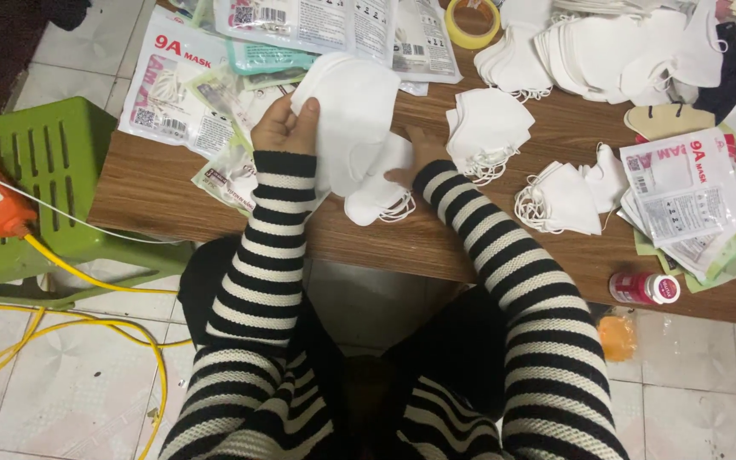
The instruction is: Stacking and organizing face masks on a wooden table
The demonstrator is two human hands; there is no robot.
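My left hand [285,126] grips a stack of white masks [347,115] above the wooden surface [155,183], while my right hand [417,153] lies half hidden behind them, its grip unclear.

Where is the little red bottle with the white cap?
In the head view, the red bottle lies on its side near the table's front edge, far right, just below the stack of printed mask packets.

Bare wooden table [155,183] lies open at the frame's left edge and along the near edge at centre right. Mask piles [487,128] and flat packets [683,187] crowd the upper and right parts.
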